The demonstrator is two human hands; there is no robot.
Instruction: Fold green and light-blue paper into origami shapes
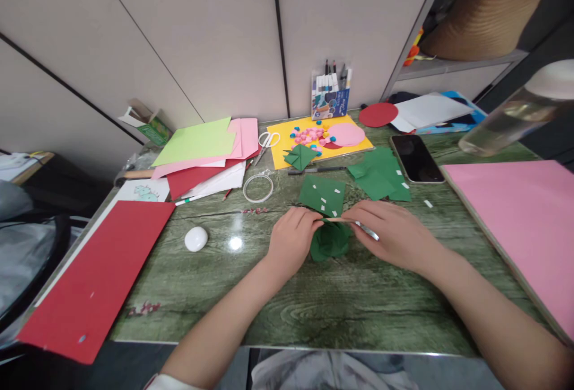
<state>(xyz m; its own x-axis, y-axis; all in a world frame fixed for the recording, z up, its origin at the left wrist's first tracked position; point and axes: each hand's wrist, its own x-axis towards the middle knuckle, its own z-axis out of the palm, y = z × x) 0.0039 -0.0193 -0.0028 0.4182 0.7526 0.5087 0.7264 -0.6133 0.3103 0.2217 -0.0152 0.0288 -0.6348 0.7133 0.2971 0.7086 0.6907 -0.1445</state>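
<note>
My left hand (pixel 293 237) is closed, its fingertips pinching one end of a thin pale strip (pixel 334 219). The other end is between the fingers of my right hand (pixel 390 231), also closed. A slim silver tool (pixel 368 231) sticks out under my right fingers; I cannot make out its kind. Just below the strip lies a crumpled or folded green paper piece (pixel 329 243), partly hidden by my left fingers. Behind it rests a flat green paper square (pixel 320 194) with several small white bits on it.
A folded green paper (pixel 300 157) and pink and blue bits lie on a yellow sheet (pixel 280 160). Nearby are more green paper (pixel 379 174), a phone (pixel 417 158), scissors (pixel 268 142), a tape ring (pixel 258 188), a white round object (pixel 196 238) and a bottle (pixel 497 115).
</note>
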